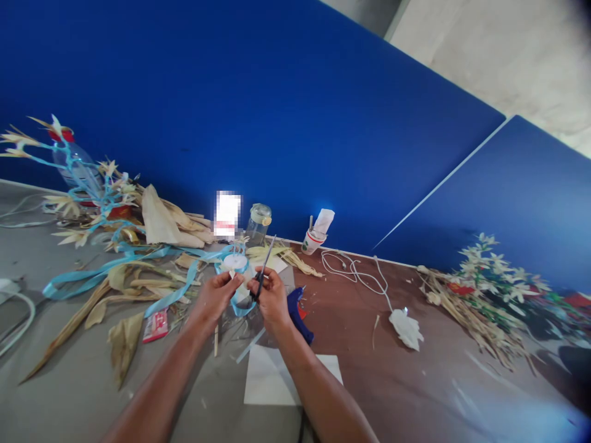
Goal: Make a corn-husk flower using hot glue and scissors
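My left hand point(217, 296) is closed in a pinch on a small pale piece point(232, 274), perhaps a scrap of dried husk; its shape is mostly hidden by the fingers. My right hand point(271, 296) grips black-handled scissors point(264, 266), their blades pointing up and away from me. Just beyond both hands lies a roll of light blue ribbon point(236, 263) with a white core. Right of my right hand rests a blue glue gun point(299, 315). A white paper sheet point(268, 383) lies partly beneath my right forearm.
Dried corn husks point(115, 289) and blue ribbon point(83, 283) spread leftward, near a plastic bottle point(76, 163) with blue-wrapped stems. At the back stand a glass jar point(258, 223) and a paper cup point(313, 242). A white cable point(355, 271) trails right, toward white husk flowers point(489, 267).
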Motion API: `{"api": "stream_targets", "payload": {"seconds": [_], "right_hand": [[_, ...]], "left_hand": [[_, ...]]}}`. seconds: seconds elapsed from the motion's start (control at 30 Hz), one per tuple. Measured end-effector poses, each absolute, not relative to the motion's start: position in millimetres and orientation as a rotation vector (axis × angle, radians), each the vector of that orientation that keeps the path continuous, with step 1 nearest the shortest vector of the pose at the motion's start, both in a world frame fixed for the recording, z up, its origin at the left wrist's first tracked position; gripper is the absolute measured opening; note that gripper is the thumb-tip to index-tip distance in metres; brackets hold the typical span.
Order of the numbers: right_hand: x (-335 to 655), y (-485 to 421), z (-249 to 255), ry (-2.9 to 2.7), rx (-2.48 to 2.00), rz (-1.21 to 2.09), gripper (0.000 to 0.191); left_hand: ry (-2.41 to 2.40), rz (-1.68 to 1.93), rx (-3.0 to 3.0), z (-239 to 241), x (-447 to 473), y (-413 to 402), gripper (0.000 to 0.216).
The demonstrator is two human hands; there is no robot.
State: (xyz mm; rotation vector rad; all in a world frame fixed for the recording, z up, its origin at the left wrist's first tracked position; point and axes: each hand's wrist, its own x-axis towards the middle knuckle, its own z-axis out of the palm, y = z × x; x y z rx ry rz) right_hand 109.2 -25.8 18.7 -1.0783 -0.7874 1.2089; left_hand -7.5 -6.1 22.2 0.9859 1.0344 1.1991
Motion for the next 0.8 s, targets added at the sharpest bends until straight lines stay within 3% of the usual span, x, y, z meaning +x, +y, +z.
{"api": "stream_targets", "payload": {"seconds": [0.37, 0.8], "right_hand": [[107, -28, 18, -0.895, -1.103, 1.175, 0.052], [99, -50, 13, -1.258, -1.249, 1.176, 0.032]], "left_hand": [[1.022, 1.219, 0.886, 10, -4, -3, 0.03], [1.118, 1.35, 0.781, 13, -18, 3, 0.027]]}}
